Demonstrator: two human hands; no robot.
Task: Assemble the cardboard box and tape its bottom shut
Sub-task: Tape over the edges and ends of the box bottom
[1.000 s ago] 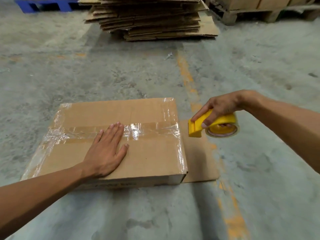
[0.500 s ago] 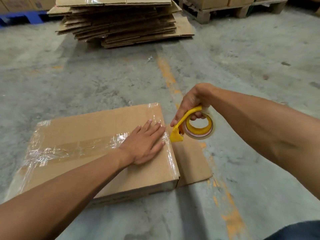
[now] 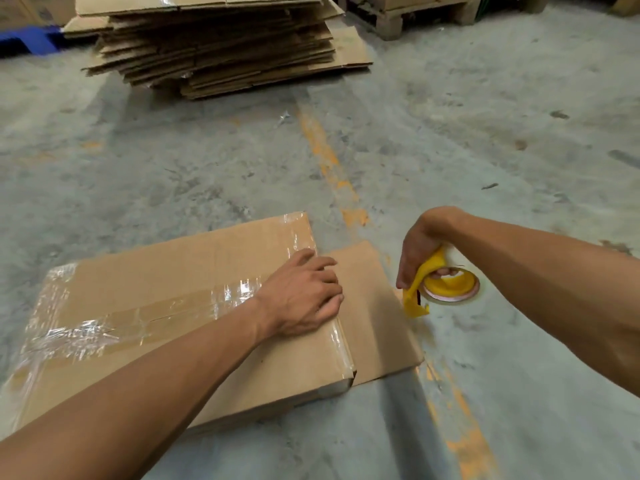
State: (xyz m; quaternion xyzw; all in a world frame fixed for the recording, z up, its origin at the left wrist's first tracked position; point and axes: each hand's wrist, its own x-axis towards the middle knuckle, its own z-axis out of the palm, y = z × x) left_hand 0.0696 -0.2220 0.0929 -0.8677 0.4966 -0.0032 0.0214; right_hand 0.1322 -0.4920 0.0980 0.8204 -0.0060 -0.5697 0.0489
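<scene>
We see the cardboard box (image 3: 180, 306) lying on the concrete floor (image 3: 207, 161), its taped seam running out from under our left hand (image 3: 304, 296), which rests on the box's right edge with fingers (image 3: 323, 263) loosely bent over it, gripping nothing. Just beyond those fingers a loose box flap (image 3: 374, 313) lies flat on the floor, and past it our right hand (image 3: 420, 247) curls its fingers around the yellow tape dispenser (image 3: 438, 284), held just above the floor. Well beyond both hands sits a stack of flattened cardboard (image 3: 221, 46).
</scene>
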